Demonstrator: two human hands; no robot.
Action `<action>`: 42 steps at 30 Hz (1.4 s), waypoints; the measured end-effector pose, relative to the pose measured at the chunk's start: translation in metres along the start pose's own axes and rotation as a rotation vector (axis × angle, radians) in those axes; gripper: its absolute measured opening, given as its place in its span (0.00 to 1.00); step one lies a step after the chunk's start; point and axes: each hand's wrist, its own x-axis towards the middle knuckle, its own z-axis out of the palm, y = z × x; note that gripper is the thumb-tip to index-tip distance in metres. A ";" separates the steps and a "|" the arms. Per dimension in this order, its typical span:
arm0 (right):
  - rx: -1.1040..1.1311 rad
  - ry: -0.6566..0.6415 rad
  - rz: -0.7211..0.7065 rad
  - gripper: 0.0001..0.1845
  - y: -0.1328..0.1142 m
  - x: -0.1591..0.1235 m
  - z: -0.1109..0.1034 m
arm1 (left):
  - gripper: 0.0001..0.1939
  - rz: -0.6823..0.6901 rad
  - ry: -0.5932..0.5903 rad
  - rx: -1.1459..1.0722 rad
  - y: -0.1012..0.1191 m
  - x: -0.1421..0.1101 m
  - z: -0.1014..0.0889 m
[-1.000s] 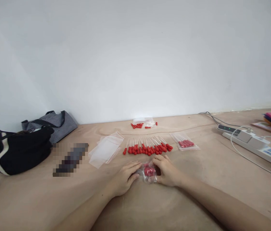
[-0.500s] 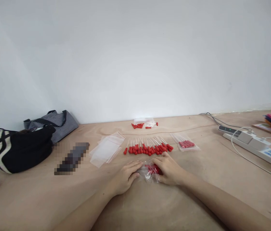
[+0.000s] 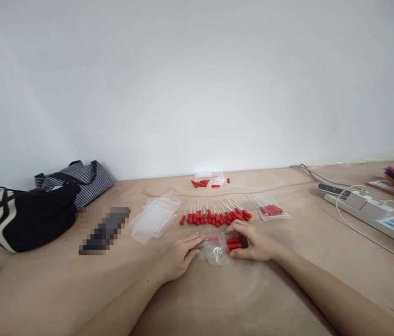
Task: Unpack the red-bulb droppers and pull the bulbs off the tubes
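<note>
In front of me lies a small clear plastic bag (image 3: 216, 254) with several red-ended sticks (image 3: 233, 244) partly inside, their red ends sticking out at its right opening. My left hand (image 3: 184, 254) pinches the bag's left side between thumb and fingers. From the right, my right hand (image 3: 254, 240) curls thumb and fingers around the red ends. Just beyond the hands, a row of loose red-ended sticks with thin pale shafts (image 3: 214, 215) points toward the wall. A filled zip bag (image 3: 270, 207) holding similar sticks rests to its right.
Flat empty plastic bags (image 3: 156, 215) are fanned out at the left, beside a blurred dark object (image 3: 104, 232). Loose red pieces (image 3: 201, 183) lie near the wall. A black bag (image 3: 46, 219) and a striped bag (image 3: 92, 182) stand left; a power strip (image 3: 371, 212) with cables is right.
My right hand has shifted slightly right and its fingers have opened up around the red ends, which now show more plainly outside the bag. My left hand stays almost in place.
</note>
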 end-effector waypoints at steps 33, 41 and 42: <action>0.722 0.149 0.297 0.16 0.026 -0.004 -0.018 | 0.20 -0.014 0.006 -0.054 -0.001 -0.001 -0.003; 0.659 0.518 0.324 0.16 0.056 -0.027 -0.076 | 0.20 -0.005 0.019 -0.069 0.001 -0.002 -0.004; 0.658 0.635 0.333 0.17 0.061 -0.027 -0.078 | 0.20 -0.004 0.017 -0.069 0.001 -0.002 -0.004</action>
